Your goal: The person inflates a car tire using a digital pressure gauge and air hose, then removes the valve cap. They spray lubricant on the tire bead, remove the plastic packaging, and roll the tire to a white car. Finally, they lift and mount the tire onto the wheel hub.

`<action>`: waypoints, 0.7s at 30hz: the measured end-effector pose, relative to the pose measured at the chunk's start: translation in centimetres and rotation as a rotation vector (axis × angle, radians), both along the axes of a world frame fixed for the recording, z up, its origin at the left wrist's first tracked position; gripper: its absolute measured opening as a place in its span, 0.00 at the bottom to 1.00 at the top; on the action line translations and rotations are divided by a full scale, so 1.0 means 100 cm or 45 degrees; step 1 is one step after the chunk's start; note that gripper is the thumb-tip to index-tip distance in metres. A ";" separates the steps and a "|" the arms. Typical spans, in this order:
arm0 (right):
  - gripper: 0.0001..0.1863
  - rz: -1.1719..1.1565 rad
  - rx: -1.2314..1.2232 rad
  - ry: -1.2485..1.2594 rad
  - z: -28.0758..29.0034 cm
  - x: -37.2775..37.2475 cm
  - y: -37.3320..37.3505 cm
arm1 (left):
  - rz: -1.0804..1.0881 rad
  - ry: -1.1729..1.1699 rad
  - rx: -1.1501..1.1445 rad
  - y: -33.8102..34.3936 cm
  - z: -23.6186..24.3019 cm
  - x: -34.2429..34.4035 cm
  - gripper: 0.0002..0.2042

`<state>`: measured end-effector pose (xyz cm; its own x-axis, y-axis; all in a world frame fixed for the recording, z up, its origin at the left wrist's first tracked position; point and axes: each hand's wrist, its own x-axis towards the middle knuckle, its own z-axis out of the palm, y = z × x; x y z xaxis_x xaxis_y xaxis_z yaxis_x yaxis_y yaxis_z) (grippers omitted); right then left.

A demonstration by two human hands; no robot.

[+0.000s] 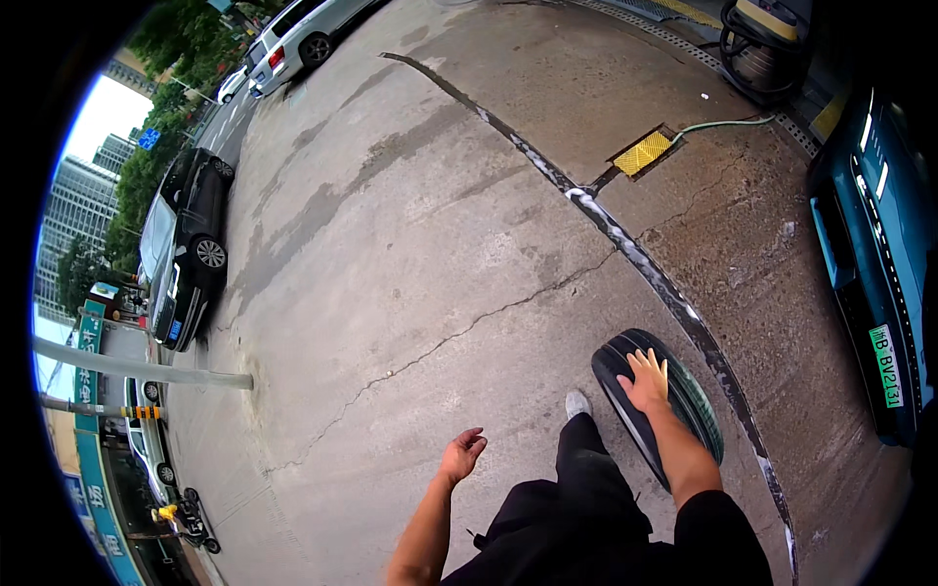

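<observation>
A black tyre stands on its tread close by my right leg, on the concrete. My right hand lies on top of its tread, palm down, with the fingers spread. Part of the tyre is covered by my right forearm. My left hand hangs in the air to the left of my legs, holding nothing, its fingers loosely bent and the thumb apart from them.
A dark drain channel with white foam curves past the tyre's right side. Beyond it are a yellow grate, a hose and a teal car. A pole and a black car stand left; a silver vehicle is far off.
</observation>
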<state>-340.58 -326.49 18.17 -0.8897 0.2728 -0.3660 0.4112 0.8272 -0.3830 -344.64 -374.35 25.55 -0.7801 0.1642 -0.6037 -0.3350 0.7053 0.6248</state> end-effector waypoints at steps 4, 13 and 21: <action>0.43 -0.392 0.243 0.221 0.010 -0.030 -0.016 | 0.791 -0.399 -0.349 -0.178 -0.018 0.020 0.26; 0.43 -1.056 0.468 -0.179 -0.067 -0.458 -0.019 | -0.336 -0.927 -0.812 -0.326 -0.008 -0.243 0.22; 0.51 -0.503 0.145 0.012 0.031 -0.745 -0.032 | 0.349 0.134 0.225 -0.102 0.028 -0.962 0.21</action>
<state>-415.09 -329.72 21.22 -0.7113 0.6326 -0.3063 0.7028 0.6434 -0.3033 -440.82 -384.53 28.34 -0.8663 0.0348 -0.4983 -0.4241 0.4759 0.7705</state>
